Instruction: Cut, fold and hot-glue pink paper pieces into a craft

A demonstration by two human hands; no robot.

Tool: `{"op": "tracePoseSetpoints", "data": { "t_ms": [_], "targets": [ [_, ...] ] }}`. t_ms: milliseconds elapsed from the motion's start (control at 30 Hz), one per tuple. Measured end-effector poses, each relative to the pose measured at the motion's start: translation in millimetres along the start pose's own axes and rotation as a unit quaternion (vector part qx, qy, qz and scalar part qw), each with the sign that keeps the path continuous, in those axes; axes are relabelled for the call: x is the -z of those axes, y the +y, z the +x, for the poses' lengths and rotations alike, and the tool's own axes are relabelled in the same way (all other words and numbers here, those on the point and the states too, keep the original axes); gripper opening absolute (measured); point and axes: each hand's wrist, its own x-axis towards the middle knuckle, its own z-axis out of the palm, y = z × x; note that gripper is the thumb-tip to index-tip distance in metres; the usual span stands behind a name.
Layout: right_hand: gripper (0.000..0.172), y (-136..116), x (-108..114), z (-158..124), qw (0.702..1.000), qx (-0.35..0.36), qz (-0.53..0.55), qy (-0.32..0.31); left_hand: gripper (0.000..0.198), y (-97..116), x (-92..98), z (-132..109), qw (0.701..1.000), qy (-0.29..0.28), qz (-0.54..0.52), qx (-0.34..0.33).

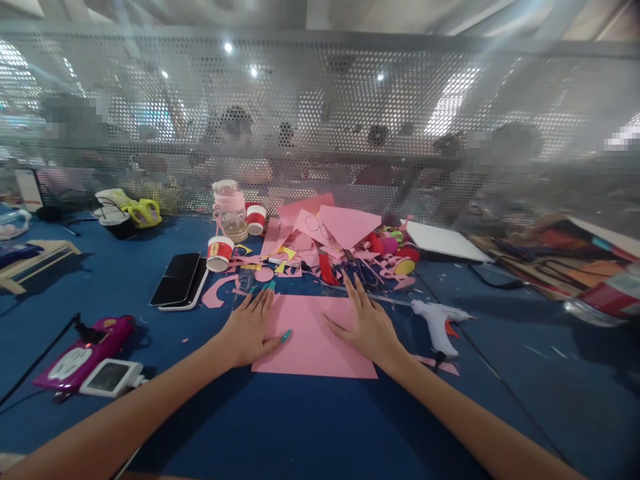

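Observation:
A pink paper sheet (313, 343) lies flat on the blue table (280, 433) in front of me. My left hand (250, 327) rests on the sheet's left edge, fingers stretched out flat, nails painted teal. My right hand (367, 323) lies flat on the sheet's right part, fingers spread and pointing away from me. Neither hand holds anything. Just beyond the sheet lies a heap of pink, red and yellow paper scraps (320, 250).
A white glue gun (437, 320) lies right of the sheet, its cord trailing. Two phones (179, 280), paper cups (219, 253), a pink bottle (230, 210), a purple device (85, 350) and a white one (110, 377) sit left. A perforated metal screen (320, 120) backs the table.

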Motion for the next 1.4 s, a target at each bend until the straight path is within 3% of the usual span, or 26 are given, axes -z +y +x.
{"op": "tracePoseSetpoints", "data": {
  "t_ms": [100, 233, 433, 600, 767, 900, 1000, 1167, 1400],
  "targets": [
    [0.079, 0.4, -2.1, -3.4, 0.999, 0.02, -0.006, 0.03, 0.085, -2.3, -4.9, -1.6, 1.0, 0.019, 0.005, -0.01],
    [0.05, -1.9, -4.3, -8.5, 0.997, 0.016, -0.036, 0.063, 0.084, -4.8, -5.4, -0.4, 0.999, 0.033, 0.017, -0.031],
    [0.032, -2.4, -8.6, -6.4, 0.987, 0.107, 0.031, 0.118, 0.067, -2.9, 21.5, 23.5, 0.999, 0.028, 0.007, -0.027],
    [0.035, -0.5, -7.0, -12.6, 0.976, 0.17, 0.089, 0.101, 0.048, -10.2, 40.3, 85.4, 0.998, 0.019, -0.045, -0.027],
    [0.038, -6.1, 5.5, -22.1, 0.98, 0.193, 0.047, 0.03, 0.025, -32.3, 40.6, 165.4, 0.996, 0.048, -0.075, -0.01],
    [0.03, -6.1, 10.7, -17.6, 0.968, 0.223, 0.066, 0.096, 0.034, -41.3, 31.9, 205.1, 0.994, 0.066, -0.08, 0.021],
    [0.022, -2.8, 9.3, -11.9, 0.954, 0.249, 0.088, 0.143, 0.034, -40.6, 20.3, 216.0, 0.994, 0.06, -0.083, 0.04],
    [0.016, -0.6, 3.9, -9.0, 0.947, 0.259, 0.114, 0.152, 0.033, -48.9, 6.0, 219.8, 0.992, 0.057, -0.083, 0.08],
    [0.013, 1.3, 3.7, -5.5, 0.954, 0.217, 0.134, 0.16, 0.032, -85.5, 11.3, 220.2, 0.985, 0.057, -0.071, 0.149]
  ]
}}
